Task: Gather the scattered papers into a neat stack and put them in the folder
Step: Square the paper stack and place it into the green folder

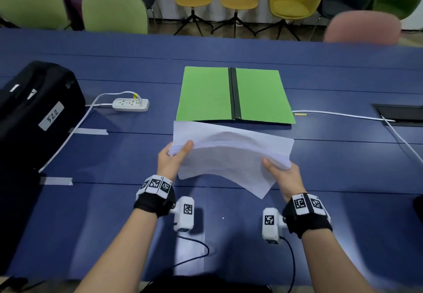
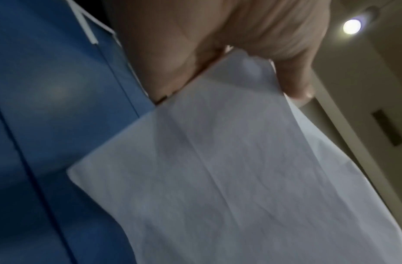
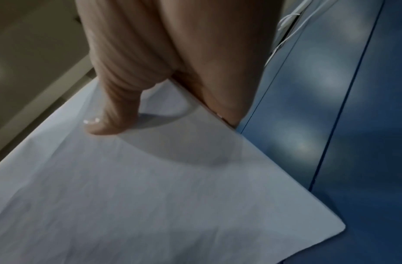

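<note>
Squaring step in hand: papers (image 1: 229, 155), held above the surface (image 1: 114, 201), are clamped at both ends, left hand (image 1: 170, 163) and right hand (image 1: 285, 177) fingers pinching. Next: align edges, then lay beyond fingertips on open folder (image 1: 206, 95).

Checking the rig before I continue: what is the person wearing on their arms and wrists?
Bare forearms, no sleeves. Each wrist has a black band topped with white tiles printed with black square codes. A white camera block bearing one such code hangs off each band, and a thin black cable trails from it toward the body.
</note>
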A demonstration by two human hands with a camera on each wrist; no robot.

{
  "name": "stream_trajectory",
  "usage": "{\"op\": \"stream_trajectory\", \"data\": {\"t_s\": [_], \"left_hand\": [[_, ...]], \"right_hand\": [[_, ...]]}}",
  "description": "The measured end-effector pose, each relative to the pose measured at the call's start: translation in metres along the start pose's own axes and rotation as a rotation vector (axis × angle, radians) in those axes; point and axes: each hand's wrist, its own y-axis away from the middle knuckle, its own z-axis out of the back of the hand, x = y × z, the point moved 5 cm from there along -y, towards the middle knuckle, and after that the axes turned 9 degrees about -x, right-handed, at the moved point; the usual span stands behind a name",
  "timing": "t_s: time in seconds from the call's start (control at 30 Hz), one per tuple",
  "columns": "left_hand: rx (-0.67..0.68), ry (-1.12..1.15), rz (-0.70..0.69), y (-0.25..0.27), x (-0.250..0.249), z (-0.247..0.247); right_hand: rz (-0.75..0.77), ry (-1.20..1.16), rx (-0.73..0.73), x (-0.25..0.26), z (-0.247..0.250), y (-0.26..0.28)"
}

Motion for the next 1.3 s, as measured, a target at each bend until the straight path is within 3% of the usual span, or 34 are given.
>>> {"op": "stream_trajectory", "data": {"t_s": [0.13, 0.33, 0.5, 0.73, 1.0, 1.13, 1.3], "left_hand": [[-0.154, 0.078, 0.100, -0.013, 0.011, -0.003], [-0.227, 0.174, 0.173, -0.029, 0.018, -0.003], [-0.278, 0.194, 0.246, -0.028, 0.017, -0.009], [-0.342, 0.127, 0.222, -0.026, 0.014, -0.012], [-0.291, 0.166, 0.161, -0.018, 0.010, -0.015], [-0.269, 0.123, 0.076, -0.017, 0.009, -0.013], [-0.324, 0.044, 0.132, -0.021, 0.001, -0.017]], "right_hand": [[-0.033, -0.046, -0.043, 0.002, 0.000, -0.003], [0.014, -0.240, -0.062, 0.014, -0.002, -0.004], [0.012, -0.227, -0.057, 0.013, -0.002, -0.006], [0.010, -0.173, -0.042, 0.012, 0.001, -0.012], [0.069, -0.048, -0.176, 0.011, -0.002, -0.008], [0.090, 0.006, 0.023, 0.004, 0.001, -0.007], [0.076, 0.175, 0.179, -0.001, 0.008, -0.009]]}}
